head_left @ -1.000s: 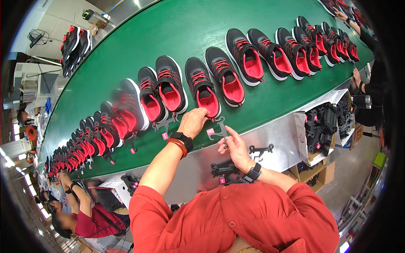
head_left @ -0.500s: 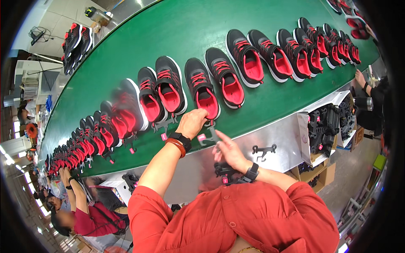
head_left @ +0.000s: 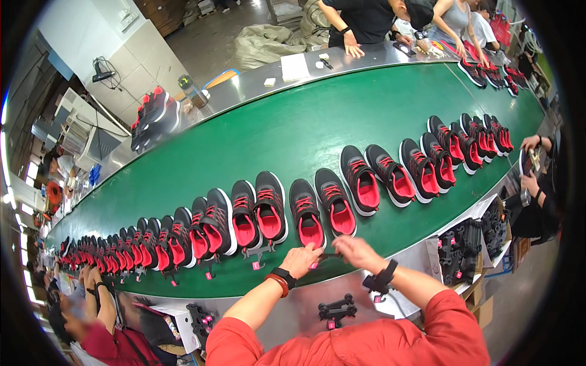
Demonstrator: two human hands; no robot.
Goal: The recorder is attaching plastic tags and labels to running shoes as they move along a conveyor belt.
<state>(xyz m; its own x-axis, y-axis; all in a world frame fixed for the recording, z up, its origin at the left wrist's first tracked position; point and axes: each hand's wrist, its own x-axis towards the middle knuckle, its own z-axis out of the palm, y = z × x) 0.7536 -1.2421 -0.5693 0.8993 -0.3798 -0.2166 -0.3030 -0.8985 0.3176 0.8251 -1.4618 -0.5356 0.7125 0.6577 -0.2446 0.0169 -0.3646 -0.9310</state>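
Note:
A pair of black sneakers with red laces and linings stands directly before me, a left shoe [head_left: 304, 204] and a right shoe [head_left: 332, 194]. My left hand [head_left: 299, 262] pinches the heel of the left shoe. Beside the right shoe's heel, my right hand [head_left: 359, 253] is closed and slightly blurred. A dark shoe hanger [head_left: 330, 256] spans the gap between my hands, its ends hidden by my fingers; a pink tag shows at its left. To the left, another pair of sneakers [head_left: 267, 210] has a grey hanger [head_left: 259, 251] at its heels.
Rows of sneakers [head_left: 177, 238] curve along the green table [head_left: 293, 128] on both sides. Spare hangers [head_left: 337, 310] lie on the metal ledge near me. Boxes of hangers [head_left: 461, 250] stand at right. Co-workers' hands [head_left: 531, 163] are at the right edge, left and far side.
The view has tilted up, bringing the far side in. My right hand has risen with the hanger to the right shoe's heel. My left hand stays at the left shoe's heel.

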